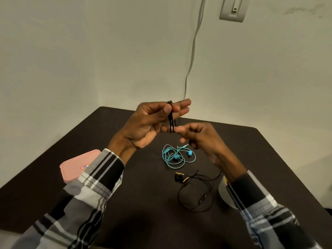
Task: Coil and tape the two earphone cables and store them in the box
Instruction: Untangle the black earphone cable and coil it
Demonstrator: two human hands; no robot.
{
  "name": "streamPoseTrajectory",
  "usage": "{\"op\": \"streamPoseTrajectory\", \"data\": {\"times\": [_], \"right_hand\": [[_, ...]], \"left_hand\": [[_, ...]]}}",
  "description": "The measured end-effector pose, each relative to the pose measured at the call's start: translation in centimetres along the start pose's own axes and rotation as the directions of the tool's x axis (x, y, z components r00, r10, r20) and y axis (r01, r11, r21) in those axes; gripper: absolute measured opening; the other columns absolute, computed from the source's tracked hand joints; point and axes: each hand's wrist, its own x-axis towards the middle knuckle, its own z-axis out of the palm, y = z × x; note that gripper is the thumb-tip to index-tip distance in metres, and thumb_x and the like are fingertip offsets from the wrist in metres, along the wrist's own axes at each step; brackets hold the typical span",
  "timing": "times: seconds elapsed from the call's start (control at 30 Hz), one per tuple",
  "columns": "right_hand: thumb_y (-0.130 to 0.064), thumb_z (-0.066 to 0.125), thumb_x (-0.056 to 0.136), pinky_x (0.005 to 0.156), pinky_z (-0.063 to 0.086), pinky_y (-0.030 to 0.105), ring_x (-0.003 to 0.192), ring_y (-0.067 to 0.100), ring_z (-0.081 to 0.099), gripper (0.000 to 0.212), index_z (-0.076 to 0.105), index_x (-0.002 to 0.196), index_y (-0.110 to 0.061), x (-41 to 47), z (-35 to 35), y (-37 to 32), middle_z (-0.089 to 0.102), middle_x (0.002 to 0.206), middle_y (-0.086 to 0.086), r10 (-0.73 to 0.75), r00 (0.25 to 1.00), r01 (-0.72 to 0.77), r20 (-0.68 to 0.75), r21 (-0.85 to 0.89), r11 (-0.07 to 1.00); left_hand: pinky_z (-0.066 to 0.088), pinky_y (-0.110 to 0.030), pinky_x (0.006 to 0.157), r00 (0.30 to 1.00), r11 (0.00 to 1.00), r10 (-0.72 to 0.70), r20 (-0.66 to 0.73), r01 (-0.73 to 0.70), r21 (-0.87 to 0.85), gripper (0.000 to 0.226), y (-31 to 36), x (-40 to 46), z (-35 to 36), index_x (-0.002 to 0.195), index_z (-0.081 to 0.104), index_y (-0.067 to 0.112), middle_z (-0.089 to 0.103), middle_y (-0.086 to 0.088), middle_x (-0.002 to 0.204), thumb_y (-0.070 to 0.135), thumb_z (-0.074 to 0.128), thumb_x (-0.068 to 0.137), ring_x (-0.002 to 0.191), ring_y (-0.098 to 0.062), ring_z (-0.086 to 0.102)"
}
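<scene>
Left hand (149, 123) raised above dark brown table (125, 203), thumb pinching thin black cord loop (171, 119) against fingers. Right hand (199, 139) curled just beside cord; grip unclear. Turquoise earphones (177, 156) and black-gold earphones (195, 191) lie loose on table. Pink lidded plastic box (75, 165) at table's left; label unreadable

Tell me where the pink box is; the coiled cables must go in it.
In the head view the pink box sits closed on the dark table at the left, partly hidden behind the left sleeve, well left of the blue earphones.
</scene>
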Motion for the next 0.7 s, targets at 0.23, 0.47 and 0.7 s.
{"op": "streamPoseTrajectory", "data": {"times": [0.23, 0.47, 0.7], "right_hand": [[-0.023, 0.069, 0.091, 0.048, 0.034, 0.015, 0.051, 0.005, 0.049, 0.019, 0.079, 0.095, -0.007, -4.4, 1.8, 0.8, 0.068, 0.068, 0.011, 0.026, 0.995, -0.018, 0.1, -0.081, 0.997], [-0.025, 0.069, 0.091, 0.048, 0.037, 0.008, 0.046, -0.002, 0.05, 0.013, 0.077, 0.089, -0.016, -6.5, -1.0, -3.7, 0.068, 0.06, 0.001, -0.12, 0.992, 0.129, 0.051, -0.303, 0.944], [-0.024, 0.07, 0.091, 0.051, 0.036, 0.006, 0.046, -0.003, 0.051, 0.015, 0.078, 0.086, -0.012, -4.9, -3.9, -8.7, 0.069, 0.061, 0.0, -0.353, 0.934, 0.302, -0.056, -0.406, 0.863]], "left_hand": [[0.057, -0.047, 0.088, 0.984, 0.942, -0.013, -0.177, 0.071, 0.327, 0.022, -0.9, 0.5, -1.9, 0.105, 0.068, 0.001, 0.063, -0.011, 0.13, 0.012, 0.061, 0.086, 0.127, -0.017, 0.056], [0.05, -0.039, 0.087, 0.988, 0.81, -0.083, -0.13, 0.143, 0.568, 0.013, -1.9, 0.4, -2.9, 0.098, 0.073, 0.006, 0.072, -0.008, 0.114, 0.005, 0.062, 0.091, 0.13, -0.007, 0.051], [0.051, -0.045, 0.092, 0.971, 0.813, -0.24, 0.02, 0.19, 0.55, 0.025, -1.7, -0.6, -1.3, 0.085, 0.078, 0.025, 0.073, -0.004, 0.112, 0.006, 0.062, 0.092, 0.128, -0.008, 0.053]]}}
